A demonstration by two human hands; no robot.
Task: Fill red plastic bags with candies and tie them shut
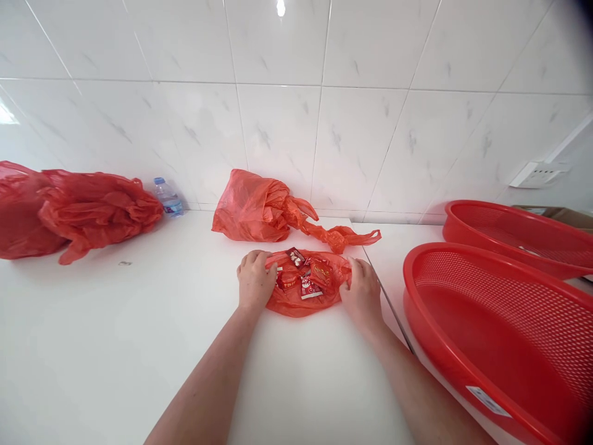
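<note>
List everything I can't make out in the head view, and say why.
All in the head view:
- Packets in the open bag: fine print too small; lower ones covered by those on top.
- Twisted bag by the wall: contents hidden by its red plastic.
- Bags at the left: cut off by the left edge.
- Near basket: cut off by the right edge.
- Small scrap: too small to identify.

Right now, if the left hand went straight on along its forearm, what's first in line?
Past the open red bag it grips, the left hand would likely meet the bundled red bag first; depth is hard to judge here.
</note>
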